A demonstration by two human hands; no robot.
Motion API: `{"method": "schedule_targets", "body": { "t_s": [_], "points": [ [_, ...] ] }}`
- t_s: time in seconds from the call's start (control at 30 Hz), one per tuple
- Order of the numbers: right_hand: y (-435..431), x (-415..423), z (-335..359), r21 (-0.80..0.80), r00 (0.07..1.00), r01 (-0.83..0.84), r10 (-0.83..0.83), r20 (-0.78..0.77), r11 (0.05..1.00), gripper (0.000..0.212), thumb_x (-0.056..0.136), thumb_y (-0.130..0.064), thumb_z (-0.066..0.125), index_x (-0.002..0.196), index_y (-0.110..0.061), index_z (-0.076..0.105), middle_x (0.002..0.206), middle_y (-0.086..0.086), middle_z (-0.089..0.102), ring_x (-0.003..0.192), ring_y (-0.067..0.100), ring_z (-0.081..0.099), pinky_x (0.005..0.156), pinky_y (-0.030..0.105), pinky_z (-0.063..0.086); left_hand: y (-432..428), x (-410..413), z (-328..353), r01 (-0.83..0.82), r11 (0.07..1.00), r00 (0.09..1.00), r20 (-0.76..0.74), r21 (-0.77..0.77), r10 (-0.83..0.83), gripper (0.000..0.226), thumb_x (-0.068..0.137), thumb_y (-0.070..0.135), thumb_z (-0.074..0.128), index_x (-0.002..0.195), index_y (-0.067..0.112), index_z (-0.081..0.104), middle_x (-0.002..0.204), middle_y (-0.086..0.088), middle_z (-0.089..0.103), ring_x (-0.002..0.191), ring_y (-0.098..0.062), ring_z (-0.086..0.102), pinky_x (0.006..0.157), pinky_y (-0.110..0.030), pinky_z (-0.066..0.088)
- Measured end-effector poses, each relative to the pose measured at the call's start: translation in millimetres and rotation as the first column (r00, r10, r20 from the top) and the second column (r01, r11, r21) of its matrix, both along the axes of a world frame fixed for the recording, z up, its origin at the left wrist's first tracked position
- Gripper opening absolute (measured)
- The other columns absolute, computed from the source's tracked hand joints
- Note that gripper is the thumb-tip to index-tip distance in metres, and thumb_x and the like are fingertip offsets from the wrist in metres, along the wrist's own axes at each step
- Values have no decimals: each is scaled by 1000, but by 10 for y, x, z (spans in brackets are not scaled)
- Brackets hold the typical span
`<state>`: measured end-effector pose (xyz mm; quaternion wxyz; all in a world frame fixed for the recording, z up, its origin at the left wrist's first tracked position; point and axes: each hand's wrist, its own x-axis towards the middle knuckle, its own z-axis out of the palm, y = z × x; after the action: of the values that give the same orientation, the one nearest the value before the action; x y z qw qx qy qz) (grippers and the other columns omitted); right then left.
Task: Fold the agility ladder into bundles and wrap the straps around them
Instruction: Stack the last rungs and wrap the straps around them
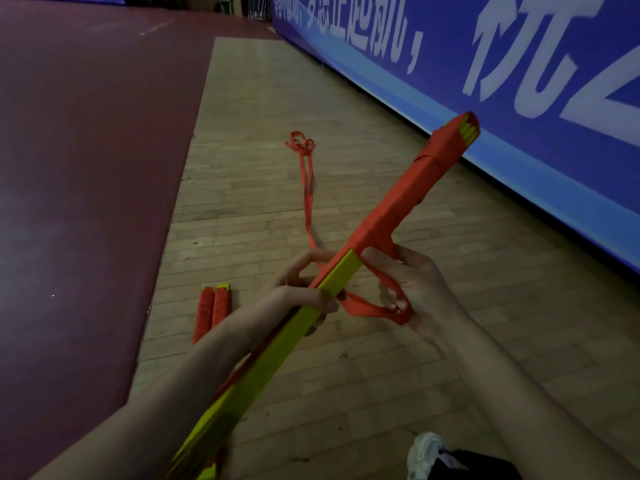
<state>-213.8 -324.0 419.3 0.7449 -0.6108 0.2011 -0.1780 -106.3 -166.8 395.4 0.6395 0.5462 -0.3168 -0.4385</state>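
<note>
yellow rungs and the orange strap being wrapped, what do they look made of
Yellow rungs: probably rigid plastic, smooth with a dull sheen; they are flat and straight-edged in the stack. Orange strap: looks like woven fabric webbing, matte; it droops in a limp loop from the right hand and bunches up on the floor.

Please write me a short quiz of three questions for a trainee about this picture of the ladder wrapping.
1. True or false: the left hand grips the yellow rung bundle.
2. Which part of this bundle does the orange strap already cover? A) the far half B) the near half C) none
3. How many wrapped bundles lie on the wooden floor?
Key: 1 true; 2 A; 3 two.
</note>
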Motion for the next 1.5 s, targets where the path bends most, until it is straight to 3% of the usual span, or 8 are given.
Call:
{"method": "schedule_targets", "body": {
  "t_s": [0.23,0.57,0.7,0.8,1.0,1.07,1.33,1.5],
  "points": [
    [-8,-48,43,-23,991,-99,101,88,995,26,68,-22,70,87,-7,62,39,-4,46,25,6,31,32,16,24,14,1,-11,176,979,961,-195,-105,-194,61,63,8,64,123,16,54,95,-20,61,52,-19,51,46,-23,41],
    [27,-68,-64,45,993,77,-72,-91,996,33,70,-26,78,86,-2,60,42,-5,41,31,6,32,32,18,28,-57,-116,-24,40,943,945,294,329,-143,52,81,15,75,128,20,52,93,-8,66,74,-20,67,66,-35,58],
    [-4,-41,-96,156,986,127,-108,-127,980,26,76,-21,77,76,-6,56,39,-5,37,29,5,32,31,18,29,-134,-144,-63,-156,940,816,576,304,-51,69,77,9,78,136,18,45,94,-10,67,72,-15,67,66,-28,57],
    [-18,-42,-90,200,981,150,-120,-155,968,26,77,-22,77,70,-7,57,41,-4,35,30,5,33,32,17,31,-135,-160,-114,-315,883,542,830,348,-133,75,76,28,79,138,20,38,106,-4,63,95,-19,62,79,-31,49],
    [2,-46,-56,240,973,189,-149,-175,952,26,77,-22,78,72,-6,57,43,-4,35,30,4,34,31,16,34,-134,-225,-216,-450,835,308,933,316,-187,75,80,46,70,138,22,28,114,-5,61,100,-27,57,74,-34,44],
    [2,-40,-49,144,972,163,-134,-193,976,29,75,-27,79,73,-8,57,40,-7,39,31,4,36,34,17,33,-124,-207,-235,-474,831,335,932,293,-138,72,79,40,69,137,21,32,110,-7,63,97,-29,59,71,-35,45],
    [100,-11,16,-98,983,159,-167,-82,982,30,81,-27,73,99,-6,62,41,-10,48,33,3,40,36,16,35,-120,-142,2,-295,936,815,563,194,140,48,73,-5,74,105,21,50,68,2,55,49,-13,56,45,-23,45],
    [77,-28,56,-91,995,87,-92,-49,992,27,91,-30,61,79,-5,59,42,-4,50,32,5,39,36,15,33,-113,-63,21,-258,954,900,398,154,179,45,71,-12,73,97,23,58,68,-8,59,48,-19,57,46,-27,46]
  ]
}}
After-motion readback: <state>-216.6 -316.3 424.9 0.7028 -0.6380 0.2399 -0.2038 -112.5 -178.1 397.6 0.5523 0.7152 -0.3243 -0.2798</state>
